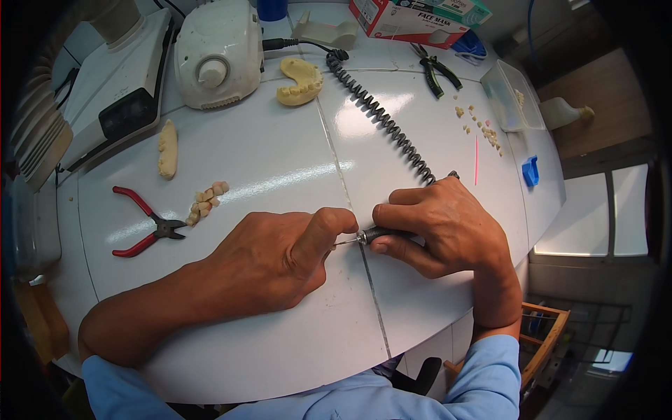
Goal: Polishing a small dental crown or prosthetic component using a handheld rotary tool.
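In the head view my right hand (441, 227) grips a black rotary handpiece (379, 233) with a coiled black cord (381, 115) running to it. A thin bur (347, 241) sticks out of its metal nose toward the left. My left hand (283, 259) has its fingers curled at the bur's tip; what it holds there is hidden. Left of it lie red-handled cutters (164, 228) and a short cluster of tooth-like pieces (204, 201).
At the back of the white table (266, 350) stand a control unit (217, 56), a white machine with hose (115, 91) and a mask box (409, 21). Dental casts (299, 82), (167, 150), black pliers (434, 73), loose teeth (490, 136), a plastic tub (507, 98) and a blue object (530, 171) surround my hands.
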